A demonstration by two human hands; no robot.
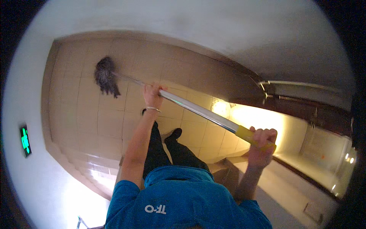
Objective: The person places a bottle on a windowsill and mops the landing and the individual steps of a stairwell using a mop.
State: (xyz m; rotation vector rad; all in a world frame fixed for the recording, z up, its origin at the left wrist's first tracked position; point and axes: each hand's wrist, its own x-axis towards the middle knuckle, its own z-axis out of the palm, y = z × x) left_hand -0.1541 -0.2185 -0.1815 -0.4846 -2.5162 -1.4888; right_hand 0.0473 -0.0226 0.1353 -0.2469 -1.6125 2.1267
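Observation:
A mop with a dark grey string head [106, 75] rests on the tiled floor, ahead of me and to the left. Its metal pole [200, 111] runs slantwise across my front. My left hand [153, 93] is wrapped around the lower pole, with a thin band on the wrist. At the top end, my right hand [261, 140] grips the yellow handle sleeve [245, 134]. The strands spread to one side of the mop head and look slightly blurred.
Beige tiles [111, 114] cover the floor, bordered by a brown skirting [47, 94]. Pale walls [183, 17] stand ahead and left. A lit green sign [25, 140] hangs on the left wall. To the right is a brightly lit doorway [263, 118] with a dark frame [308, 114].

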